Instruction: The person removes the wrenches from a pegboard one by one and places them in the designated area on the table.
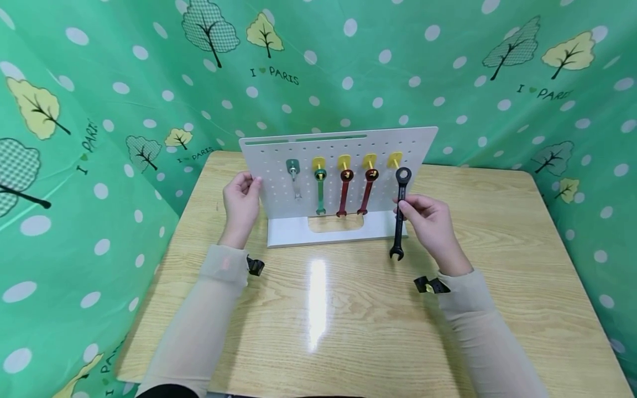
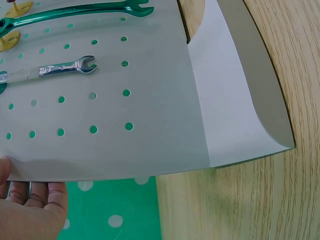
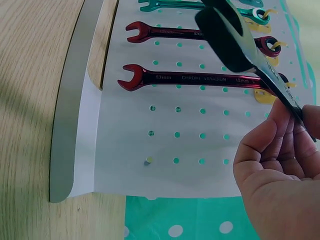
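Observation:
A white pegboard (image 1: 278, 193) stands upright on its base. My left hand (image 1: 241, 205) grips its left edge between thumb and fingers. In my right hand (image 1: 429, 224) a black combination wrench (image 1: 400, 221) is pinched at mid-shaft, ring end up and open jaw down. Its ring is just in front of the rightmost yellow hook (image 1: 395, 160); whether they touch I cannot tell. Hanging on the other hooks are a small silver wrench (image 2: 65, 68), a green wrench (image 1: 320, 193) and two red wrenches, one (image 1: 344, 193) left of the other (image 1: 367, 192).
The pegboard's white base (image 1: 288, 232) has a cut-out and rests on a wood-grain table (image 1: 368, 320). Green dotted cloth (image 1: 338, 66) hangs behind and at both sides. Black wrist straps sit at the left cuff (image 1: 256, 266) and right cuff (image 1: 431, 285).

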The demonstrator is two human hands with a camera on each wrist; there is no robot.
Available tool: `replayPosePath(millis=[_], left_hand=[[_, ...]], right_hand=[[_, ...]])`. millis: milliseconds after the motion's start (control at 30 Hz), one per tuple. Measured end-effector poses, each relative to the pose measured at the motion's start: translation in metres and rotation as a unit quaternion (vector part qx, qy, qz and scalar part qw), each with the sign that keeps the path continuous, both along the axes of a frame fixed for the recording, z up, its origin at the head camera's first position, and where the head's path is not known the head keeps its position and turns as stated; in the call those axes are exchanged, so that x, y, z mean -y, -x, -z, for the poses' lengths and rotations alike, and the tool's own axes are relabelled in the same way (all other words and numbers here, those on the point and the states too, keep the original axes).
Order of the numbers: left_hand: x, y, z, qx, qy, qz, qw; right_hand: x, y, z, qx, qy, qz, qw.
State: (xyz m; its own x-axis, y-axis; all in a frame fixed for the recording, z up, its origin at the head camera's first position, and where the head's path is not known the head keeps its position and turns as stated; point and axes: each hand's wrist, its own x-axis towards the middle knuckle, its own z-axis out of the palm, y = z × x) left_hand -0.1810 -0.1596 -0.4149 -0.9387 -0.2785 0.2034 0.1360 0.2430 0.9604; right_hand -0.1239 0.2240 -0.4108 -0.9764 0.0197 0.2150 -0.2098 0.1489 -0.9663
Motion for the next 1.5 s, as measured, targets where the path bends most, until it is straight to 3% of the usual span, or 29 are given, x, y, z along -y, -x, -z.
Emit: replayPosePath(millis=[733,1500], left_hand=[[0.000,0.002,0.003,-0.015,-0.001,-0.001,0.9999],[0.001,0.004,0.004,-0.017,-0.004,-0.002,0.9998]], right_hand=[[-0.016,-0.017,0.002,0.006,0.012,0.006,1.000],[-0.036,-0.029,0.008,0.011,-0.062,0.039,0.997]])
